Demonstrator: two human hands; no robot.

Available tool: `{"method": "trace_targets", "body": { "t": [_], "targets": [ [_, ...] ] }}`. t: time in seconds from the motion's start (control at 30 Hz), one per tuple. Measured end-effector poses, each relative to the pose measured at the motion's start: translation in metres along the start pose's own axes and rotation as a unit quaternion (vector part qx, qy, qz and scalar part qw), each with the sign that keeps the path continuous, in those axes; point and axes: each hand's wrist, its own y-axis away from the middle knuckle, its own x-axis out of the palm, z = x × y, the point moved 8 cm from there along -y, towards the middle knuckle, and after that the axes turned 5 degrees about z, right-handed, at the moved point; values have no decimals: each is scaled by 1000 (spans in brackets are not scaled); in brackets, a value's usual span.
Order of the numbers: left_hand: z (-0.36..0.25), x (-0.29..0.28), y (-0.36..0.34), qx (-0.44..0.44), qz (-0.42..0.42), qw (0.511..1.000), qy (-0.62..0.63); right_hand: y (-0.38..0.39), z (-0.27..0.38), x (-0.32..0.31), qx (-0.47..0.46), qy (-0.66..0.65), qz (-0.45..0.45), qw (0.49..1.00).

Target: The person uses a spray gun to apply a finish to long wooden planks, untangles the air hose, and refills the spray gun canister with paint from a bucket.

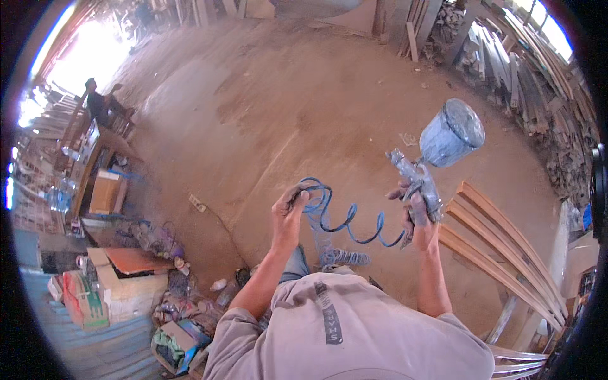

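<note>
My right hand (418,218) is closed around the grip of a metal spray gun (415,180), held up in front of me on the right. A dented, paint-smeared grey cup (451,134) sits on top of the gun, tilted to the right. From the gun's lower end a blue coiled air hose (348,231) runs left in loose loops. My left hand (292,206) grips several bunched loops of that hose. More of the coil, paler and tightly wound (345,256), hangs below, just past my shirt. My left fingertips are partly hidden behind the hand.
Long wooden strips (506,253) fan out at the right. Scrap timber (513,76) is piled at the far right. A cardboard box (130,285) and clutter stand at the left. A power strip (197,202) lies on the dusty floor. A person (101,104) sits far left.
</note>
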Motion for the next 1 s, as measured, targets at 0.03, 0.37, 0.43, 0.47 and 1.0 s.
{"method": "trace_targets", "body": {
  "t": [0.03,0.37,0.43,0.47,1.0],
  "targets": [
    [-2,11,-10,1,29,1000,-4,5,3,-4,-18,1,-8,1000],
    [-11,68,-58,22,144,988,-51,68,-5,-45,-10,-33,-130,991],
    [-31,93,-70,33,176,982,-67,74,-14,-50,52,-21,-161,985],
    [-47,105,-78,33,178,979,-93,71,-11,-50,58,-30,-179,982],
    [-175,411,-170,626,327,696,-130,40,-1,-203,-67,4,-348,935]
  ]
}}
